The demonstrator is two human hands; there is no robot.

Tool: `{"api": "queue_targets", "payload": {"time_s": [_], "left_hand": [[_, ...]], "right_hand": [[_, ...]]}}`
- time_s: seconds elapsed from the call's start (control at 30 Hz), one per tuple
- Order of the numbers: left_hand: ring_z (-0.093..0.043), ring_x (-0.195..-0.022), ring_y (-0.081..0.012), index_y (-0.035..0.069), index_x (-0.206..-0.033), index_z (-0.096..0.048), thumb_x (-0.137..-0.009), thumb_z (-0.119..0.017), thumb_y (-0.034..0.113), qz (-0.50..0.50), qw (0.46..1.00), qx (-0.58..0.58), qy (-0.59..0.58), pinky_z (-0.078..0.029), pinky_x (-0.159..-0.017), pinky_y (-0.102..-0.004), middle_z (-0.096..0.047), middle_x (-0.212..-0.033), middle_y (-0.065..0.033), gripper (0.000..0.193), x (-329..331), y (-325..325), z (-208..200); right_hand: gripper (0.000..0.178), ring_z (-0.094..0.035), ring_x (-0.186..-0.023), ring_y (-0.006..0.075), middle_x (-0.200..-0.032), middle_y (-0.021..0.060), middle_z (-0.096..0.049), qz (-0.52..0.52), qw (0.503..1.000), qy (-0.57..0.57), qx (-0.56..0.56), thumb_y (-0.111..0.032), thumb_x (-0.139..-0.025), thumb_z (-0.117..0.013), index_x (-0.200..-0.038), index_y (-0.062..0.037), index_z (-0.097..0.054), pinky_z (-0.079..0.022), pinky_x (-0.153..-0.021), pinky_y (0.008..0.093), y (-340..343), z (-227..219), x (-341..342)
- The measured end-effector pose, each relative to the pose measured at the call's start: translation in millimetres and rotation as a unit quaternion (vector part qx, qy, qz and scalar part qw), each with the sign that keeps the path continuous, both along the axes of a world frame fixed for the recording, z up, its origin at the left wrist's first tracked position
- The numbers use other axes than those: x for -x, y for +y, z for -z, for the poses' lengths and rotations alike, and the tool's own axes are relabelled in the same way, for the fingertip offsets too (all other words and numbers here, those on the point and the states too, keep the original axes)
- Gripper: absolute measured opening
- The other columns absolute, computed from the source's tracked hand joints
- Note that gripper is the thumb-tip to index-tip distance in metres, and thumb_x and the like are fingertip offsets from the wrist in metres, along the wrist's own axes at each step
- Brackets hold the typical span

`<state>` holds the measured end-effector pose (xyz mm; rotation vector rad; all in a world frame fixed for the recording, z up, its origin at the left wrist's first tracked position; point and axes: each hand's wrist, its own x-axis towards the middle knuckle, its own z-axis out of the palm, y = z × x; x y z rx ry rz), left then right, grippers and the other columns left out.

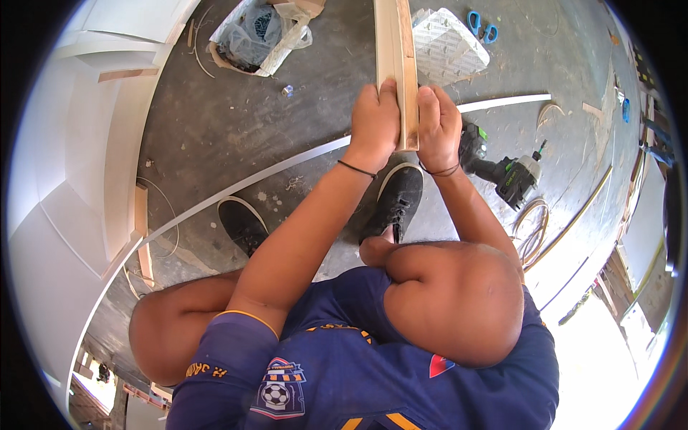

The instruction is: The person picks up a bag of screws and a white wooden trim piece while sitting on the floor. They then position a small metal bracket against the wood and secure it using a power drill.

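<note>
A long, pale wooden piece [391,50] with a ridged face points away from me and runs out past the top edge of the view. My left hand [375,120] is closed round its left side near the close end, thumb along the top. On the opposite side, my right hand [438,125] grips the same end, with its fingers bent against the wood. Beyond the right wrist lies a black and green cordless drill [517,179] with a bit in its chuck, partly hidden by that hand. Under the wood, a thin white strip [287,161] crosses the floor.
An open carton [261,43] holding a plastic bag of small dark pieces stands far left. Blue-handled scissors [489,33] lie beside a white printed package [448,46]. Coiled strip [532,233] rests right of my knee. White panels [79,150] line the left side.
</note>
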<state>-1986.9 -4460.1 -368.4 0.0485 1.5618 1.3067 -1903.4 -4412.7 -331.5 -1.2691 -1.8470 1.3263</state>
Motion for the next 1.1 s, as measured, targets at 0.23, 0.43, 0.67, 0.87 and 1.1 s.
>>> {"api": "queue_targets", "payload": {"time_s": [0.23, 0.43, 0.67, 0.87, 1.1], "left_hand": [[-0.057, -0.065, -0.012, 0.001, -0.095, -0.055, -0.1, -0.042, 0.034, -0.013, 0.999, -0.019, -0.031, -0.047, -0.056, -0.0275, -0.058, -0.077, -0.0057, 0.036, -0.3, 0.2, 3.8], [-0.058, -0.066, -0.0123, 0.0, -0.096, -0.055, -0.1, -0.042, 0.033, -0.01, 0.999, -0.02, -0.033, -0.047, -0.058, -0.0274, -0.059, -0.08, -0.0059, 0.036, 0.7, 0.6, 2.4], [-0.06, -0.069, -0.016, 0.003, -0.103, -0.055, -0.098, -0.044, 0.036, -0.003, 0.987, -0.057, -0.149, -0.049, -0.057, -0.0299, -0.06, -0.083, -0.0066, 0.035, 16.0, 0.6, -4.4], [-0.062, -0.064, -0.0207, 0.003, -0.107, -0.052, -0.095, -0.045, 0.039, -0.037, 0.941, -0.118, -0.315, -0.053, -0.055, -0.0347, -0.061, -0.086, -0.011, 0.038, 34.0, -12.0, -14.7], [-0.059, -0.079, -0.0205, 0.003, -0.117, -0.05, -0.089, -0.057, 0.035, -0.03, 0.746, -0.368, -0.554, -0.055, -0.065, -0.0317, -0.059, -0.1, -0.0111, 0.044, 57.0, -35.5, 30.8]], "right_hand": [[0.032, -0.035, -0.054, 0.0157, -0.056, 0.013, -0.043, -0.026, 0.999, -0.017, -0.019, -0.019, -0.097, -0.047, -0.073, 0.0019, -0.048, -0.037, -0.05, 0.0339, 0.8, 3.0, -2.1], [0.031, -0.04, -0.052, 0.0178, -0.057, 0.0153, -0.045, -0.044, 0.997, -0.032, -0.05, -0.02, -0.097, -0.047, -0.075, 0.0016, -0.05, -0.039, -0.051, 0.0347, 1.2, -0.2, -1.0], [0.032, -0.044, -0.055, 0.0097, -0.059, 0.0038, -0.045, -0.045, 0.985, 0.066, 0.155, -0.023, -0.099, -0.045, -0.077, -0.0005, -0.054, -0.038, -0.051, 0.0276, 6.6, -11.4, 4.2], [0.025, -0.043, -0.06, 0.0044, -0.067, -0.0019, -0.048, -0.063, 0.978, 0.075, 0.184, -0.019, -0.098, -0.047, -0.086, 0.0005, -0.058, -0.037, -0.054, 0.0216, 20.2, -15.3, -11.9], [0.014, -0.05, -0.068, 0.0042, -0.074, 0.0002, -0.059, -0.113, 0.99, 0.039, 0.074, -0.01, -0.09, -0.061, -0.096, 0.0022, -0.06, -0.042, -0.06, 0.021, 6.3, -21.8, 0.1]]}}
